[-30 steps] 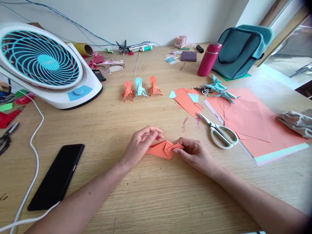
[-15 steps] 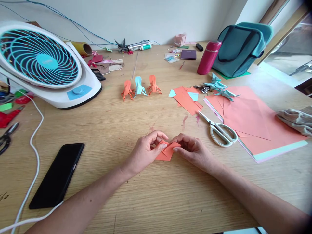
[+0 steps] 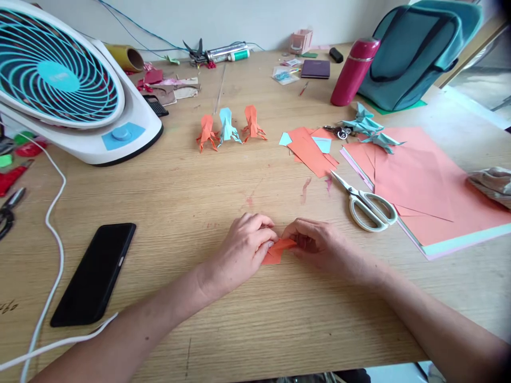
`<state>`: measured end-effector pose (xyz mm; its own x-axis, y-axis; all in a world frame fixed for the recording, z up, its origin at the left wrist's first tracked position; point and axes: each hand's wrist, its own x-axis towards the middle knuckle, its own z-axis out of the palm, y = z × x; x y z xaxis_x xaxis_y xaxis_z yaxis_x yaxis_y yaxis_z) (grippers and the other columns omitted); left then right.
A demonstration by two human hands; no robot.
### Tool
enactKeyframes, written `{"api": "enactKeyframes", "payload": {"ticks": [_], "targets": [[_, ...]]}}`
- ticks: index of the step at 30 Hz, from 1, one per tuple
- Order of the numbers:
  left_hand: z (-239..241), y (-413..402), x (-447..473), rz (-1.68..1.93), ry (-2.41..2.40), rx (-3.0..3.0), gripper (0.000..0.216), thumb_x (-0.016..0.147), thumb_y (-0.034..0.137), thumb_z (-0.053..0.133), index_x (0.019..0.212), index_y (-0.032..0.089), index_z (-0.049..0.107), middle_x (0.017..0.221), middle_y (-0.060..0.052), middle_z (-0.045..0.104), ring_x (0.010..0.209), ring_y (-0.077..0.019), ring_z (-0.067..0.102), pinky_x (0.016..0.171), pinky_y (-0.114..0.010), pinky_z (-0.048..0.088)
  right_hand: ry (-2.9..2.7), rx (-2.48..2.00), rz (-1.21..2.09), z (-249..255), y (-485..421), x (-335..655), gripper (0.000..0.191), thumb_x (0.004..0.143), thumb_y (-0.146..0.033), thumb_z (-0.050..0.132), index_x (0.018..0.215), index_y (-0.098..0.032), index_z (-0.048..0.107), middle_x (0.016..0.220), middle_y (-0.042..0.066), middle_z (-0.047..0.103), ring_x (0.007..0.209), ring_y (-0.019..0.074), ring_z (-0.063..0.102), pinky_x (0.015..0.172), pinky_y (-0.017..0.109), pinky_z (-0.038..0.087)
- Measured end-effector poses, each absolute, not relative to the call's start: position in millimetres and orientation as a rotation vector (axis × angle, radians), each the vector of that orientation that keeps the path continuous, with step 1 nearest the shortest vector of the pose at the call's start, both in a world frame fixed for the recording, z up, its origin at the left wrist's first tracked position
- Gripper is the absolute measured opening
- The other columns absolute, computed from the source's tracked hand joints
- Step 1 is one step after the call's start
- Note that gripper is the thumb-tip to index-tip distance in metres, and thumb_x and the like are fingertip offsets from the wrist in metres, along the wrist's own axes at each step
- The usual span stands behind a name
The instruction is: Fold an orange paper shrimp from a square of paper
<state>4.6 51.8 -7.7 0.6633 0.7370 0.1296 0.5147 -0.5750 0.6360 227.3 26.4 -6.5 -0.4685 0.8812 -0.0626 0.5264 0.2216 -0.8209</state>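
Note:
A small folded piece of orange origami paper (image 3: pixel 274 257) lies on the wooden table (image 3: pixel 223 330) between my hands. My left hand (image 3: pixel 249 242) presses down on its left part, fingers bent together and covering much of it. With thumb and fingers, my right hand (image 3: pixel 315 242) pinches the raised right corner of the same paper. Beyond them stand three folded paper figures: an orange one (image 3: pixel 207 133), a light blue one (image 3: pixel 227 126) and another orange one (image 3: pixel 252 123). White-handled scissors (image 3: pixel 371 210) rest to the right of my right hand.
A fan (image 3: pixel 131 133) stands at the left, above a black phone (image 3: pixel 93 274) and a white cable (image 3: pixel 59 244). Orange sheets (image 3: pixel 415 183), paper scraps (image 3: pixel 307 151) and light blue figures (image 3: pixel 365 122) lie at right, before a pink bottle (image 3: pixel 355 72) and teal bag (image 3: pixel 411 58).
My left fingers have come down over the paper, hiding more of it. My right hand has turned slightly, still at the right corner. The camera view has shifted a little.

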Motion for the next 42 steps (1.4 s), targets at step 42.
{"api": "enactKeyframes", "payload": {"ticks": [42], "targets": [[-23,28,-27,0.667,0.694,2.722,0.025,0.095,-0.001,0.051,0.116,0.006,0.065,0.115,-0.013,0.07,0.103,-0.0213,0.065,0.094,-0.036,0.06,-2.539,-0.965,0.254,-19,16,228,0.023,0.101,-0.011,0.047,0.106,-0.015,0.069,0.097,0.011,0.065,0.083,0.0186,0.059,0.071,0.032,0.053]]}}
